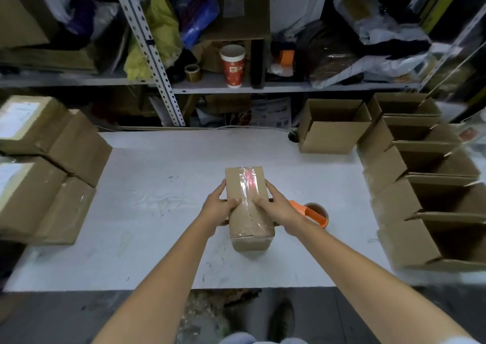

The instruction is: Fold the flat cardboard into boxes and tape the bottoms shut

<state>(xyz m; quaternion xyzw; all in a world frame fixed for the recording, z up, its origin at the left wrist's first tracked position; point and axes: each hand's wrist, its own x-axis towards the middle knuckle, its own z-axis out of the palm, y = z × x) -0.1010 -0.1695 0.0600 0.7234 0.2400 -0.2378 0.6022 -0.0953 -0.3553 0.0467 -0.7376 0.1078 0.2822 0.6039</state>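
Here the taped box [247,220] is held on the counter [157,199], the left hand [218,208] and right hand [280,208] curled round its long sides. It is judged light and stiff; bare edges are best gripped.

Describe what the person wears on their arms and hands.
The left hand and right hand are bare: no gloves, rings or watch show. Forearms are uncovered; what looks like a pale sleeve edge shows by the right elbow.
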